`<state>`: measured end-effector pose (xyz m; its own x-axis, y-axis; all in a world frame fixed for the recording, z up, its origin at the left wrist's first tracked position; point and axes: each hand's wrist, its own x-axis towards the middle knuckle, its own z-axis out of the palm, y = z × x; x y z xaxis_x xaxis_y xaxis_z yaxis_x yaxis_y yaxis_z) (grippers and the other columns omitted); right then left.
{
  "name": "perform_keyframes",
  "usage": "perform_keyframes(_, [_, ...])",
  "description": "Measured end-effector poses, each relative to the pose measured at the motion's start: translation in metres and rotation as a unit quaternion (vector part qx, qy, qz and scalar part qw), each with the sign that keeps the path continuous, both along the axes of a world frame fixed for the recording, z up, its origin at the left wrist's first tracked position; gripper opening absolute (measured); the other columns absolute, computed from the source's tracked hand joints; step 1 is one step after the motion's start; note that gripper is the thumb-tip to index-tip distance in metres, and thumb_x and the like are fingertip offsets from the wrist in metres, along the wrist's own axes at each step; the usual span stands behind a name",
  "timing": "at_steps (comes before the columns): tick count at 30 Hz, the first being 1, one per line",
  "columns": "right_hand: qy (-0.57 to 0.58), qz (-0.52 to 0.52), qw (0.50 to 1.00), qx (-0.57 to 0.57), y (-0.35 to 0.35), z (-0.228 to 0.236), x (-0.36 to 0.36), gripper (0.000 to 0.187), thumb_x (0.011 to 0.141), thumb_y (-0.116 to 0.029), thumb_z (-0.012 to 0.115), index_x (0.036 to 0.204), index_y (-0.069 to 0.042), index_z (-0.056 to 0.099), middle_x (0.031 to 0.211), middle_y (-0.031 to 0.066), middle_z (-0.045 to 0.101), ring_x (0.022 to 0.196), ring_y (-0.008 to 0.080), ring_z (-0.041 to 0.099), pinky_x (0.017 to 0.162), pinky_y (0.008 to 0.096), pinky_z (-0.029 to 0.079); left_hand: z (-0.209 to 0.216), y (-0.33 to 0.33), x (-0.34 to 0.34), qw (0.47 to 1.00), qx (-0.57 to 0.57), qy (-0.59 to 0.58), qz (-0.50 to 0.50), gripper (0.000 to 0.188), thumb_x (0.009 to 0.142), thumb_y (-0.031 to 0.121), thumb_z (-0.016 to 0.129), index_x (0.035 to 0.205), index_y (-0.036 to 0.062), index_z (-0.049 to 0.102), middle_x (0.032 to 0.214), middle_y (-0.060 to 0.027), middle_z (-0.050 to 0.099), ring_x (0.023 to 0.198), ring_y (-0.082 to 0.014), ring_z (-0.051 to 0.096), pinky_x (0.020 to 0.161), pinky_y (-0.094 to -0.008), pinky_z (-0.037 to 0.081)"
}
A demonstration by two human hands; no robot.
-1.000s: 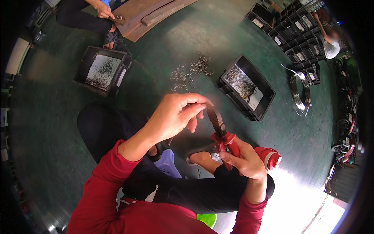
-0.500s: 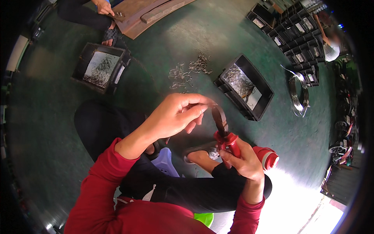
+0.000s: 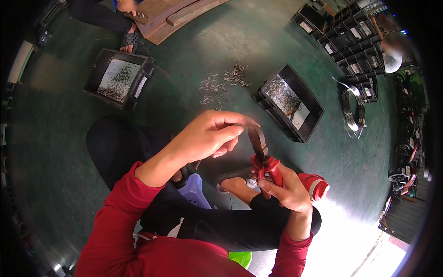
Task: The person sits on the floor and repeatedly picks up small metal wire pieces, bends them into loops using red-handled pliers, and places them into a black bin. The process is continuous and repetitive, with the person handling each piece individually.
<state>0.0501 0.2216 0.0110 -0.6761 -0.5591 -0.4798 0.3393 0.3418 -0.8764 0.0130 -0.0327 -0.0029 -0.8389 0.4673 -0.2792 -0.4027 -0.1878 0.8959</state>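
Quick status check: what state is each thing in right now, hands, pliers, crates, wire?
left hand: fingers pinched together at the pliers' tip
right hand: closed around the red handles
pliers: held upright, jaws up at the left fingers
right crate: open, holding metal pieces
left crate: open, partly filled with metal pieces
wire coil: lying flat on the floor
loose metal pieces: scattered on the floor

Green floor [image 3: 286, 46] with crates [image 3: 288, 101], wire [image 3: 224, 83]

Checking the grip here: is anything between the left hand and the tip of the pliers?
Nothing visible. The left hand has its fingertips right at the dark tip of the red-handled pliers, which the right hand holds by the handles.
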Motion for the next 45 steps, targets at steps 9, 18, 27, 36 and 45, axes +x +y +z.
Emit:
perform_keyframes(9, [0.004,-0.021,1.0,0.015,-0.004,0.0,0.001,0.043,0.093,-0.012,0.065,0.131,0.002,0.051,0.096,0.004,0.06,0.071,0.0085,0.052,0.056,0.0221,0.042,-0.003,0.001,0.001,0.999,-0.031,0.039,0.012,0.027,0.1,0.009,0.045,0.118,0.0021,0.065,0.057,0.0041,0.043,0.047,-0.0029,0.036,0.045,-0.0213,0.03])
perform_keyframes(18, [0.173,-0.023,0.98,0.096,-0.012,-0.011,0.002,0.025,0.091,-0.006,0.062,0.114,0.002,0.057,0.093,0.0045,0.061,0.077,0.012,0.056,0.071,0.0257,0.046,-0.004,0.003,0.009,0.981,-0.119,0.146,0.056,0.026,0.1,0.008,0.048,0.117,0.0058,0.067,0.063,0.0036,0.048,0.055,-0.0015,0.043,0.048,-0.0206,0.035])
perform_keyframes(27, [0.219,-0.073,0.964,0.13,-0.018,-0.031,0.001,0.03,0.081,0.002,0.068,0.11,0.0,0.059,0.087,0.0142,0.066,0.075,0.0238,0.064,0.074,0.0317,0.05,-0.01,0.01,0.016,0.97,-0.151,0.169,0.089,0.024,0.097,0.005,0.051,0.114,0.0025,0.067,0.061,0.0016,0.049,0.056,-0.0025,0.043,0.049,-0.0224,0.035])
perform_keyframes(36, [0.258,-0.081,0.947,0.172,-0.029,-0.032,0.002,0.019,0.084,0.008,0.06,0.102,0.001,0.057,0.084,0.0071,0.06,0.079,0.0124,0.053,0.075,0.0261,0.046,-0.015,0.017,0.022,0.953,-0.167,0.209,0.145,0.023,0.094,-0.002,0.051,0.111,-0.0014,0.066,0.059,-0.0015,0.047,0.055,-0.0034,0.042,0.048,-0.0235,0.035])
perform_keyframes(45, [0.309,-0.106,0.924,0.197,-0.034,-0.036,0.003,0.025,0.081,0.009,0.062,0.104,-0.001,0.058,0.086,0.0126,0.062,0.079,0.0195,0.061,0.076,0.0299,0.048,-0.014,0.022,0.026,0.944,-0.169,0.224,0.173,0.024,0.094,-0.002,0.05,0.112,-0.0016,0.066,0.059,-0.0018,0.052,0.054,-0.0025,0.049,0.047,-0.0228,0.038])
